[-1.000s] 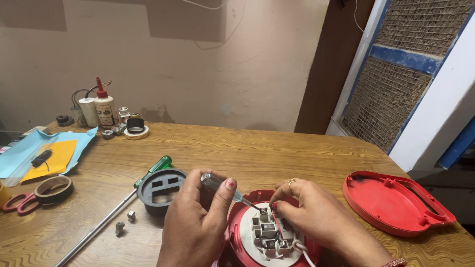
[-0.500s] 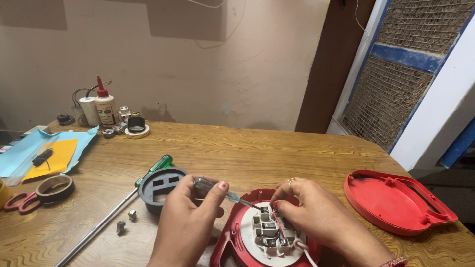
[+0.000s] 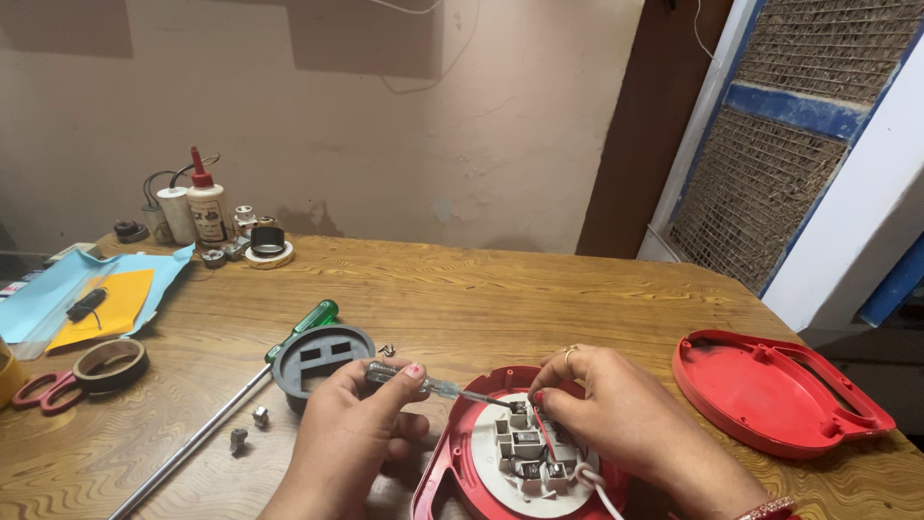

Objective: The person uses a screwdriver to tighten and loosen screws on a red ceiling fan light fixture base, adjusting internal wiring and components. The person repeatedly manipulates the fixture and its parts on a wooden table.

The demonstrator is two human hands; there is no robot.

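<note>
My left hand (image 3: 348,438) grips a small clear-handled screwdriver (image 3: 423,383), its tip pointing right into the grey terminal block (image 3: 525,448) of an open red round casing (image 3: 462,472). Fingers of my right hand (image 3: 616,419) pinch a thin wire at that block, and a ring shows on one finger. A white cable (image 3: 597,486) leaves the block toward the near edge. A dark round socket plate (image 3: 318,358) lies just left of my left hand.
The red cover (image 3: 775,390) lies at the right. A long green-handled screwdriver (image 3: 245,390) crosses the wooden table (image 3: 481,299); nuts (image 3: 246,429) lie beside it. Tape roll and red scissors (image 3: 82,371) sit at left, blue and yellow sheets (image 3: 91,299) behind, glue bottle (image 3: 204,207) at the back.
My left hand has drawn slightly left and down, tilting the small screwdriver so its tip now reaches the terminal block. My right hand stays at the wires.
</note>
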